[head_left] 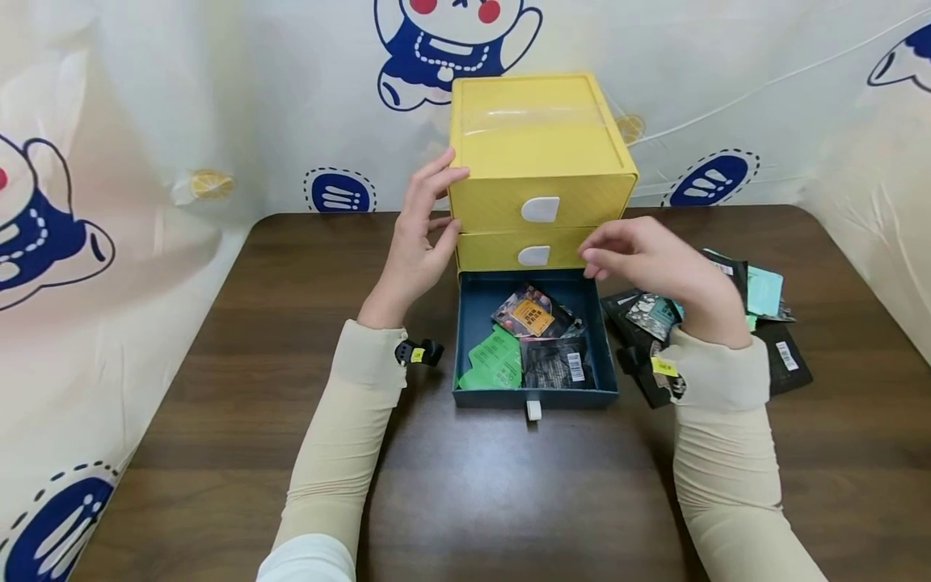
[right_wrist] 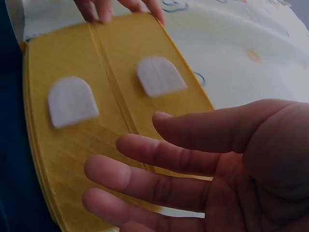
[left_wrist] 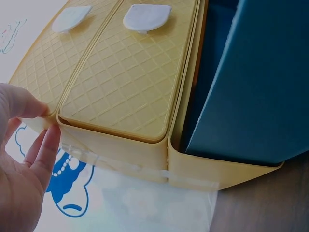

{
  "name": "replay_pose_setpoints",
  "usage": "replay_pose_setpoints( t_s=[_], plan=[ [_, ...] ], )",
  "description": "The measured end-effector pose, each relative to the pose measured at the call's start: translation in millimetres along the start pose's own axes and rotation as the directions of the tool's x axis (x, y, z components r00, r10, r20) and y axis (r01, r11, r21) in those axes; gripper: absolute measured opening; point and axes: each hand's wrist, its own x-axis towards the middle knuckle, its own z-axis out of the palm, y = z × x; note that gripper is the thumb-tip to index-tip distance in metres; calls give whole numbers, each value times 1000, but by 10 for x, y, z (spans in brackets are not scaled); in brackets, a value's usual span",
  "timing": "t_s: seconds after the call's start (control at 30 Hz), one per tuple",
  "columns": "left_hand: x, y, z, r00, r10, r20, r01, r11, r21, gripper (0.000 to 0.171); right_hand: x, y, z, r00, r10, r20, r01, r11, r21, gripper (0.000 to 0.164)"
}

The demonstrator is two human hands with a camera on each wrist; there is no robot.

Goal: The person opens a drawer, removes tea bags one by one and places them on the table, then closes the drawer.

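A yellow drawer box point(head_left: 541, 125) stands at the back of the table, its blue bottom drawer point(head_left: 538, 399) pulled out and two upper drawers closed. My left hand point(head_left: 424, 222) rests against its left side, fingers extended and thumb by the front corner. Near the right front edge, my right hand point(head_left: 647, 255) hovers with loosely bent fingers; the right wrist view shows nothing held. Inside the pulled-out drawer lie a green packet point(head_left: 494, 360), a dark packet with a barcode point(head_left: 556, 365) and a patterned packet with an orange label point(head_left: 533, 317).
Several packets, black point(head_left: 789, 364) and light blue point(head_left: 764, 291) among them, lie heaped right of the box, partly behind my right wrist. White tabs point(head_left: 541, 209) mark the drawer fronts. A printed white curtain point(head_left: 291, 97) hangs behind the brown table point(head_left: 480, 501).
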Motion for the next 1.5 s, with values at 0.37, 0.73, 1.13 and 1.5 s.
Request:
replay_pose_setpoints(
  t_s=[0.37, 0.73, 1.13, 1.5],
  plan=[
    [-2, 21, 2, 998, -66, 6, 66, 998, 3, 50, 431, -57, 318, 950, -86, 302, 100, 995, -31, 25],
    [4, 39, -17, 998, -69, 9, 68, 998, 14, 50, 670, -16, 626, 843, -68, 534, 94, 995, -22, 27],
    [42, 31, -3, 999, -37, 12, 37, 999, 12, 50, 688, 45, 690, 809, 58, 584, 14, 993, -118, 28],
    [14, 14, -8, 999, -34, 4, 34, 999, 19, 50, 685, 83, 730, 783, 52, 620, 36, 991, -129, 27]
  ],
)
